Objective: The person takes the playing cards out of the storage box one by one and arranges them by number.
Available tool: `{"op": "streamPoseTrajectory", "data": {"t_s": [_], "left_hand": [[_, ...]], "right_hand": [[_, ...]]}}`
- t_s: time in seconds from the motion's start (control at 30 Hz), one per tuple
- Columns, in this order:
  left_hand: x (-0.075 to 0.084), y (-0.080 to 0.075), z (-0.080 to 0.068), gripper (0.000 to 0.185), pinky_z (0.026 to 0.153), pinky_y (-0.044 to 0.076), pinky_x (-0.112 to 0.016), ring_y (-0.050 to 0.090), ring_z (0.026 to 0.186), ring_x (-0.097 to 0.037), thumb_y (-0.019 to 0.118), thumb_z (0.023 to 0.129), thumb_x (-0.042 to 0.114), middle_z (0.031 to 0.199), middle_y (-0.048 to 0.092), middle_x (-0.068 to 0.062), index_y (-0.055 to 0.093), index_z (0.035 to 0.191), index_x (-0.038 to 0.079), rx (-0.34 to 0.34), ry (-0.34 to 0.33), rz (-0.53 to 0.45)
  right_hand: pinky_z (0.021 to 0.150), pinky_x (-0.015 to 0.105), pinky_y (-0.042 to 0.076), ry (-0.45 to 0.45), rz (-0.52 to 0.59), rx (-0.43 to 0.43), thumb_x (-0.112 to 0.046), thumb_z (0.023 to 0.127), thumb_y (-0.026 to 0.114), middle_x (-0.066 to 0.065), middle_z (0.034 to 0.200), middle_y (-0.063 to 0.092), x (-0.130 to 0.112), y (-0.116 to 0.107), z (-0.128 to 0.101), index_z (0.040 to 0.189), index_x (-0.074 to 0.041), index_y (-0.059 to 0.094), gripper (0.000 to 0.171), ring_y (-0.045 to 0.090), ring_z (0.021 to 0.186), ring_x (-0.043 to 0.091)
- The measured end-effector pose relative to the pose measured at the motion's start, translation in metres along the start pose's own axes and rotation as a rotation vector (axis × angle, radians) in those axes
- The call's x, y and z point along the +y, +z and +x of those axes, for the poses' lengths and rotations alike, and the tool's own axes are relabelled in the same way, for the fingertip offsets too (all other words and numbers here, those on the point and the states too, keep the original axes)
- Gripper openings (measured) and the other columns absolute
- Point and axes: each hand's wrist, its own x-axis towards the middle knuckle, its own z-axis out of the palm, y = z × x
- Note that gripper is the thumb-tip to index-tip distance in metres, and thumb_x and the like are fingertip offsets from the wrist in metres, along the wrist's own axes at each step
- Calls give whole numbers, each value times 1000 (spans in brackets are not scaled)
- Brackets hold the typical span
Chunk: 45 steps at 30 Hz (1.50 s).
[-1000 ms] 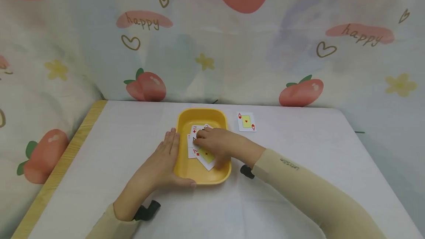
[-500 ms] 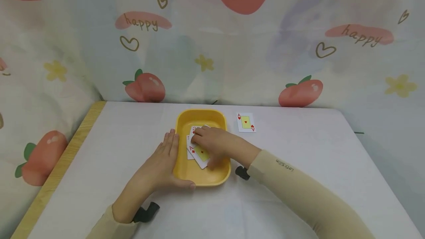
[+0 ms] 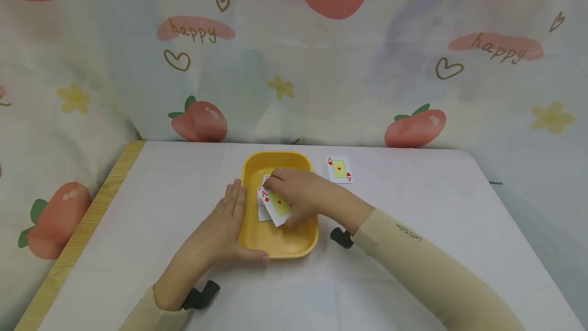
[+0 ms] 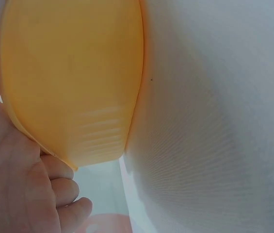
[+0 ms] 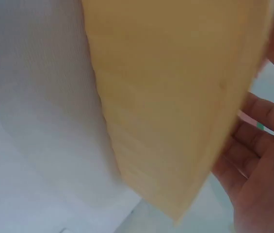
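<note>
Ace of diamonds pinched in right hand grip.

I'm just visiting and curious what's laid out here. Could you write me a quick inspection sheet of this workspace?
Surface: table under a white cloth, wooden edge at left.
Job's things: yellow tray holding several playing cards; ace of diamonds on top.
Clutter: ace of hearts lying beside the tray.
Hands: left hand rests flat against the tray's side; right hand pinches the ace of diamonds.
Cables: nothing seen.
Surroundings: strawberry-print curtain behind.
</note>
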Motion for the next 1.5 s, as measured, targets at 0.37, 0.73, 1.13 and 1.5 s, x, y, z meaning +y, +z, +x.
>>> {"op": "streamPoseTrajectory", "data": {"t_s": [0.37, 0.73, 1.13, 1.5], "left_hand": [[0, 0, 0, 151, 123, 18, -50, -2, 154, -35, 67, 58, 89, 167, -6, -20, 2, 158, -3, 1, -10, 0], [1, 0, 1, 153, 123, 18, -50, -3, 154, -33, 64, 56, 93, 167, -7, -18, 1, 158, -2, -13, -25, -13], [1, 0, 1, 153, 123, 17, -50, -3, 154, -32, 71, 56, 87, 167, -7, -17, 0, 158, -1, -12, -38, -16], [2, -1, 1, 153, 123, 17, -49, -3, 154, -32, 72, 56, 86, 167, -8, -17, 0, 158, -2, -17, -43, -22]], "right_hand": [[98, 27, 47, 38, 61, 90, -42, 66, 81, -5, 123, 53, 10, -18, -13, 134, -17, 54, 77, 48, 113, 12], [101, 30, 47, 96, 84, 113, -43, 64, 85, -1, 129, 52, 20, -33, -24, 133, -13, 54, 82, 46, 116, 16], [96, 29, 48, 130, 112, 169, -38, 67, 80, 1, 129, 50, 31, -50, -34, 136, -11, 52, 79, 44, 114, 17], [98, 33, 49, 176, 87, 180, -38, 67, 83, 4, 133, 51, 42, -57, -46, 137, -8, 52, 82, 45, 117, 21]]}}
